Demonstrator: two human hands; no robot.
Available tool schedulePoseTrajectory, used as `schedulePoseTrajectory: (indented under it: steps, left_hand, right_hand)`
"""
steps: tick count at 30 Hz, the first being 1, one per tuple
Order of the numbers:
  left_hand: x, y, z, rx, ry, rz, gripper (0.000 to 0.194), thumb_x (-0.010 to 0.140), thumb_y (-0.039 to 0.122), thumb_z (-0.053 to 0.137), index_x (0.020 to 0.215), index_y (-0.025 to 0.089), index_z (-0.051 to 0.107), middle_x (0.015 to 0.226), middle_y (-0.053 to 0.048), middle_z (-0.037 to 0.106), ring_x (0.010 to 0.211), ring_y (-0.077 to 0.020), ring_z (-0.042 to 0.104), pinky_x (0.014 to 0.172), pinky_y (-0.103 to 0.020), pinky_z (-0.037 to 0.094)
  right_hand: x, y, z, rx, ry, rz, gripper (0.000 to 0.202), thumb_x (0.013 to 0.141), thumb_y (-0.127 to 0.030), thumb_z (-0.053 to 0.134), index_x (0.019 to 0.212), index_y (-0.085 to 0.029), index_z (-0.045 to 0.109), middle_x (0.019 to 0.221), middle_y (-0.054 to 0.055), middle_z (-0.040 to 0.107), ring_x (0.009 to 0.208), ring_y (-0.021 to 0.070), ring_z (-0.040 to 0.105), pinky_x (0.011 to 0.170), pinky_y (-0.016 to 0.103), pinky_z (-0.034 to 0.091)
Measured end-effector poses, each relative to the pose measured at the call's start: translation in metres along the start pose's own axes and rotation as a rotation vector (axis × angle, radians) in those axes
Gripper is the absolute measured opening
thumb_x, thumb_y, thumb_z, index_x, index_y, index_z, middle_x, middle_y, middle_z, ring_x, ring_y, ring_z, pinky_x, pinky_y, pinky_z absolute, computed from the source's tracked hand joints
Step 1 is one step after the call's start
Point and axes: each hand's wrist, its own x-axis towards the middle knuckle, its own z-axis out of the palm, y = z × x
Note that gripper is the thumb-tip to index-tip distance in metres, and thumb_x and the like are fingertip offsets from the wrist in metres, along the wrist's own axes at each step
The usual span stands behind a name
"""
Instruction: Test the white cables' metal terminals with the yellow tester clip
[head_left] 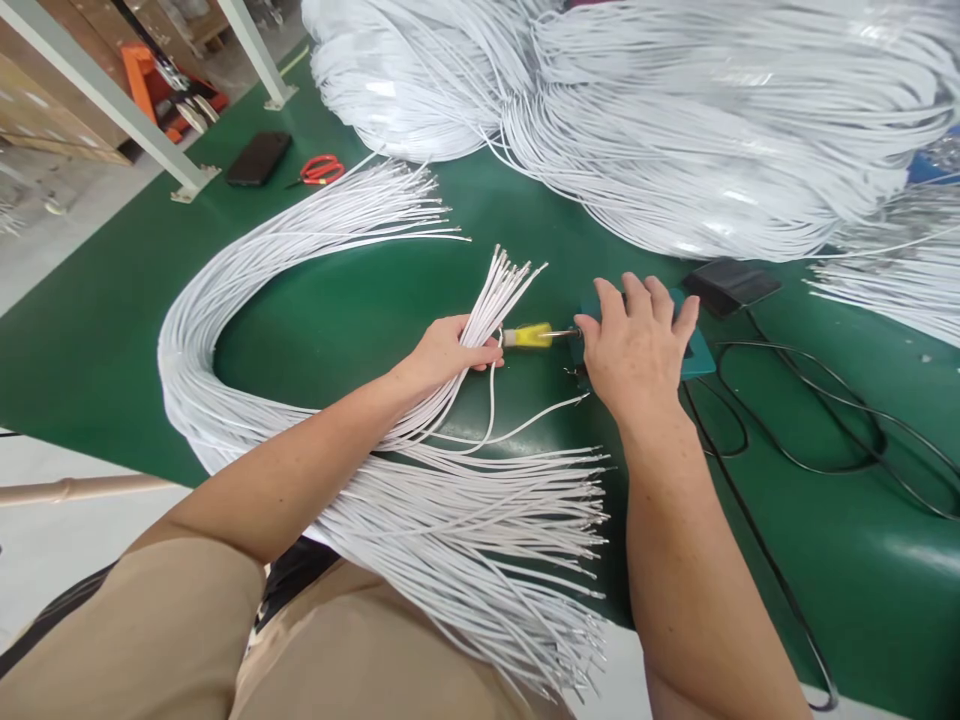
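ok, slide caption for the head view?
At a green table, left hand holds a bunch of white wires, right hand spread over a teal block, yellow piece between them.

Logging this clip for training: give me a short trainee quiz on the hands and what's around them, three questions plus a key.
1. What does the left hand hold?
2. True or false: the right hand is on the scissors.
3. What colour is the piece between the two hands?
A) red
B) yellow
C) black

Key:
1. A bunch of white wires.
2. False: it is over the teal item, fingers spread.
3. B.
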Motion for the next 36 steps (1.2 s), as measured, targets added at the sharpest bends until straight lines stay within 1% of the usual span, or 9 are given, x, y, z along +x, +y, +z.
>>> schedulePoseTrajectory:
  steps: [5, 8, 12, 15, 18, 21, 23, 28, 36]
  left_hand:
    - [-0.006, 0.007, -0.005, -0.084, 0.003, 0.071, 0.035, 0.066, 0.018, 0.078, 0.099, 0.014, 0.067, 0.090, -0.004, 0.069, 0.072, -0.0125, 0.068, 0.056, -0.020, 0.043]
    - [-0.011, 0.011, -0.006, -0.118, -0.006, 0.102, 0.040, 0.066, 0.020, 0.078, 0.104, 0.016, 0.066, 0.103, -0.004, 0.069, 0.070, -0.0093, 0.065, 0.055, -0.020, 0.041]
    - [-0.013, 0.012, -0.005, -0.146, -0.007, 0.134, 0.046, 0.065, 0.024, 0.081, 0.107, 0.017, 0.063, 0.099, -0.004, 0.071, 0.074, -0.0110, 0.064, 0.058, -0.021, 0.043]
    - [-0.013, 0.011, -0.005, -0.155, -0.013, 0.107, 0.048, 0.064, 0.027, 0.082, 0.106, 0.017, 0.062, 0.097, -0.005, 0.072, 0.074, -0.0123, 0.064, 0.059, -0.022, 0.044]
    - [-0.012, 0.012, -0.006, -0.150, -0.006, 0.064, 0.041, 0.068, 0.036, 0.080, 0.100, 0.015, 0.067, 0.104, -0.008, 0.071, 0.086, -0.0144, 0.064, 0.065, -0.022, 0.048]
    - [-0.012, 0.012, -0.007, -0.158, 0.007, 0.007, 0.036, 0.069, 0.040, 0.079, 0.093, 0.015, 0.071, 0.093, -0.005, 0.070, 0.082, -0.0125, 0.061, 0.070, -0.023, 0.049]
    - [-0.013, 0.011, -0.006, -0.158, -0.006, 0.006, 0.034, 0.068, 0.038, 0.080, 0.090, 0.015, 0.072, 0.083, -0.003, 0.068, 0.075, -0.0106, 0.059, 0.071, -0.024, 0.047]
    - [-0.016, 0.010, -0.005, -0.065, -0.104, 0.072, 0.032, 0.067, 0.036, 0.082, 0.087, 0.015, 0.070, 0.079, 0.000, 0.068, 0.073, -0.0105, 0.058, 0.075, -0.025, 0.045]
    - [-0.012, 0.012, -0.009, -0.261, -0.127, 0.127, 0.031, 0.069, 0.030, 0.081, 0.088, 0.014, 0.062, 0.096, -0.005, 0.069, 0.079, -0.0126, 0.064, 0.079, -0.030, 0.051]
  right_hand:
    - [0.002, -0.003, -0.005, 0.137, 0.060, -0.024, 0.040, 0.095, -0.032, 0.048, 0.128, -0.012, 0.058, 0.137, 0.021, 0.055, 0.130, 0.0371, 0.045, 0.107, 0.062, 0.028]
    - [0.002, -0.017, -0.021, 0.437, 0.040, -0.132, 0.026, 0.093, -0.029, 0.052, 0.108, -0.016, 0.069, 0.114, 0.014, 0.070, 0.109, 0.0284, 0.059, 0.095, 0.045, 0.044]
    - [-0.009, -0.050, -0.038, 0.795, -0.296, -0.486, 0.016, 0.091, -0.023, 0.057, 0.087, -0.020, 0.072, 0.089, 0.004, 0.073, 0.087, 0.0166, 0.063, 0.082, 0.030, 0.048]
    - [-0.021, -0.074, -0.043, 0.594, -0.537, -0.621, 0.017, 0.089, -0.018, 0.057, 0.081, -0.016, 0.072, 0.087, 0.009, 0.071, 0.092, 0.0204, 0.061, 0.084, 0.032, 0.046]
    - [-0.026, -0.084, -0.047, 0.366, -0.782, -0.547, 0.024, 0.091, -0.021, 0.053, 0.077, -0.014, 0.070, 0.077, 0.013, 0.070, 0.085, 0.0247, 0.063, 0.075, 0.035, 0.046]
    - [-0.020, -0.077, -0.050, 0.425, -0.999, -0.411, 0.028, 0.090, -0.028, 0.053, 0.069, -0.017, 0.068, 0.071, 0.009, 0.069, 0.070, 0.0216, 0.063, 0.061, 0.031, 0.042]
    - [-0.011, -0.066, -0.049, 0.598, -0.913, -0.232, 0.031, 0.090, -0.032, 0.051, 0.066, -0.018, 0.065, 0.066, 0.005, 0.068, 0.064, 0.0171, 0.061, 0.060, 0.028, 0.042]
    - [0.004, -0.047, -0.036, 1.093, -0.439, 0.300, 0.024, 0.087, -0.039, 0.054, 0.082, -0.018, 0.063, 0.066, -0.001, 0.065, 0.049, 0.0090, 0.052, 0.048, 0.022, 0.042]
    - [-0.004, -0.063, -0.028, 1.289, -0.766, 0.217, 0.027, 0.080, -0.032, 0.063, 0.058, -0.017, 0.059, 0.047, -0.002, 0.057, 0.039, 0.0074, 0.048, 0.041, 0.020, 0.042]
